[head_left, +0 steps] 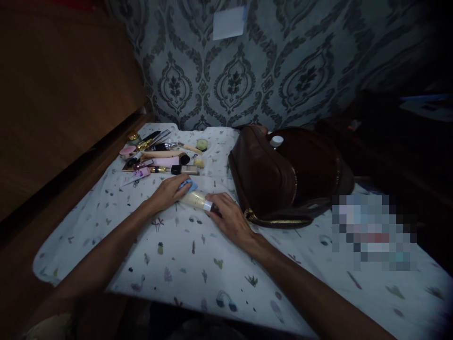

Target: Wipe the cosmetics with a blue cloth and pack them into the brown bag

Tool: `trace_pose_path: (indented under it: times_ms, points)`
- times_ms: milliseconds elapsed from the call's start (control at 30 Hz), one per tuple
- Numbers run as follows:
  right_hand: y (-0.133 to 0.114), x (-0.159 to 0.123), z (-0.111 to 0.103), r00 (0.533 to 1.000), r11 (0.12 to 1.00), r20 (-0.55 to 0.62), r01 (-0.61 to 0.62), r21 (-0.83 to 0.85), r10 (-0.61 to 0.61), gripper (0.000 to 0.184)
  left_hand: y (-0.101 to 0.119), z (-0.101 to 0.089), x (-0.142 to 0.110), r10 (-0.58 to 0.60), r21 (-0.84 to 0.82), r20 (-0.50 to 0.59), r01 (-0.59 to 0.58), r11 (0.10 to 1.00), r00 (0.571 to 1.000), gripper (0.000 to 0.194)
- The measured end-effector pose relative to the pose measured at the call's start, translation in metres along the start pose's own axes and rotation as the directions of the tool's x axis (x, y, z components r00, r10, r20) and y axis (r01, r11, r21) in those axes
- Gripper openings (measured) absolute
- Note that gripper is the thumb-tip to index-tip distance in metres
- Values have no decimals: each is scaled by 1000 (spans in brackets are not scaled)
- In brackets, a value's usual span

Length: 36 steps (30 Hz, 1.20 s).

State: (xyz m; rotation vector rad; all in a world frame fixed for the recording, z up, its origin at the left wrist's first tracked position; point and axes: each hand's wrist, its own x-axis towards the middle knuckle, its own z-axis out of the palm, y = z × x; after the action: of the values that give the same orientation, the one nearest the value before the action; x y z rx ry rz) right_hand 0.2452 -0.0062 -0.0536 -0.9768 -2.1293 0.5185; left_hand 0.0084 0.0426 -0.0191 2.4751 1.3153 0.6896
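Over the middle of the covered table, my right hand is closed round the dark cap end of a pale yellow cosmetic tube. The tube lies roughly level and points left. My left hand is closed on a small, soft blue piece, a sponge or a folded cloth; I cannot tell which. This blue piece is at the tube's far end, and whether the two touch is unclear. Just beyond my left hand lies a bottle with a black cap, among several other cosmetics.
Brushes, tubes and a round green-lidded jar lie at the back left. A brown leather bag stands unzipped to the right, a white cap showing inside. Beyond it is a blurred patch. Wooden furniture borders the left; patterned wallpaper rises behind.
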Motion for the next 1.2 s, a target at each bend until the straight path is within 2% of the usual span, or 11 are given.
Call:
trace_pose_path:
  times_ms: [133, 300, 367, 433, 467, 533, 633, 733, 867, 1200]
  points:
    - [4, -2, 2, 999, 999, -39, -9, 48, 11, 26, -11, 3, 0, -82, 36, -39, 84, 996, 996, 34]
    - [2, -1, -1, 996, 993, -36, -83, 86, 86, 23, -14, 4, -2, -126, 67, -174, 139, 988, 977, 35]
    - [1, 0, -3, 993, 990, -43, -108, 94, 113, 24, -3, 4, -4, -77, 73, -258, 99, 992, 963, 35]
    - [1, 0, -3, 988, 984, -60, -133, 117, 141, 28, 12, 5, -5, 54, 97, -296, -27, 995, 954, 33]
    - [1, 0, -3, 985, 980, -70, -146, 135, 157, 30, 19, 6, -6, 145, 120, -279, -115, 986, 949, 33]
    - [2, 1, -3, 979, 970, -84, -170, 173, 187, 34, 33, 11, -8, 320, 189, -176, -287, 939, 931, 32]
    - [5, 2, -3, 972, 955, -81, -199, 222, 222, 30, 40, 17, -7, 448, 311, -21, -420, 853, 894, 34]
    - [6, 5, -4, 963, 939, -84, -229, 258, 258, 27, 32, 16, -5, 432, 388, 21, -405, 828, 902, 34]
    - [6, 7, -4, 945, 909, -72, -283, 305, 319, 27, 16, 6, -3, 392, 377, 19, -370, 849, 920, 34]
    - [9, 6, -1, 939, 864, -67, -282, 417, 338, 27, 10, -2, -4, 355, 129, -45, -347, 929, 934, 33]
